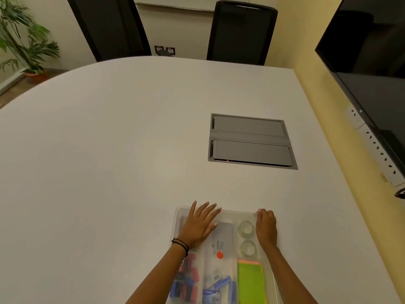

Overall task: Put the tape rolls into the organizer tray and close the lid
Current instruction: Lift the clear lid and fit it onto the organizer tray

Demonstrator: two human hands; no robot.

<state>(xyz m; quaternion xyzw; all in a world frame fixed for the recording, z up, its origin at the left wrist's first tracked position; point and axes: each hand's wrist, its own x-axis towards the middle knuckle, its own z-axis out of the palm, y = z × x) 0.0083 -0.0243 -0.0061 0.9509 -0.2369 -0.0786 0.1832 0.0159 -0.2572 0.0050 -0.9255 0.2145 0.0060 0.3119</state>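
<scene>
A clear plastic organizer tray (pixel 232 288) lies at the table's near edge with its translucent lid (pixel 237 212) down over it. Two clear tape rolls, one (pixel 246 227) behind the other (pixel 248 247), sit in the right compartment under the lid. My left hand (pixel 199 224) rests flat on the lid's far left part, fingers spread. My right hand (pixel 266 227) curls over the lid's far right corner, fingertips on its edge.
Inside the tray are colourful clips (pixel 186 279), a grey card with a red dot (pixel 220 255), blue staple boxes (pixel 219 288) and green sticky notes (pixel 251 281). A grey cable hatch (pixel 251 141) is set in the white table (pixel 109 161). Two black chairs, one (pixel 241 31), stand behind.
</scene>
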